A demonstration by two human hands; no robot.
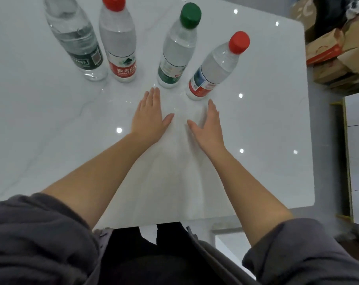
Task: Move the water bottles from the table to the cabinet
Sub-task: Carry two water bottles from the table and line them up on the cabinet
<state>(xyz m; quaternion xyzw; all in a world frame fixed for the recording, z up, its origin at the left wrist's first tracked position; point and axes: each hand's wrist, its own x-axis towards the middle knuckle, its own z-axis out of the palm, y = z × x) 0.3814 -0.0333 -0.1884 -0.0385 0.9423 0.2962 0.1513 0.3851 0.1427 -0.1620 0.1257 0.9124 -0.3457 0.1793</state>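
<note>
Four clear plastic water bottles stand up on the shiny white table (51, 130). From the left they are the bottle with a dark green label (75, 38), the red-capped bottle with a red label (119, 42) just beside it, the green-capped bottle (177, 50), and the red-capped bottle with a red and blue label (215, 66). The left hand (149, 118) and right hand (209, 126) are flat with straight fingers, holding nothing, near the two right bottles. Brown cardboard boxes (334, 54) sit past the table's right edge.

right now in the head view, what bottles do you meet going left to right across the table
dark-label bottle, cap out of frame → red-cap bottle with red label → green-cap bottle → red-cap bottle with blue-and-red label
</note>
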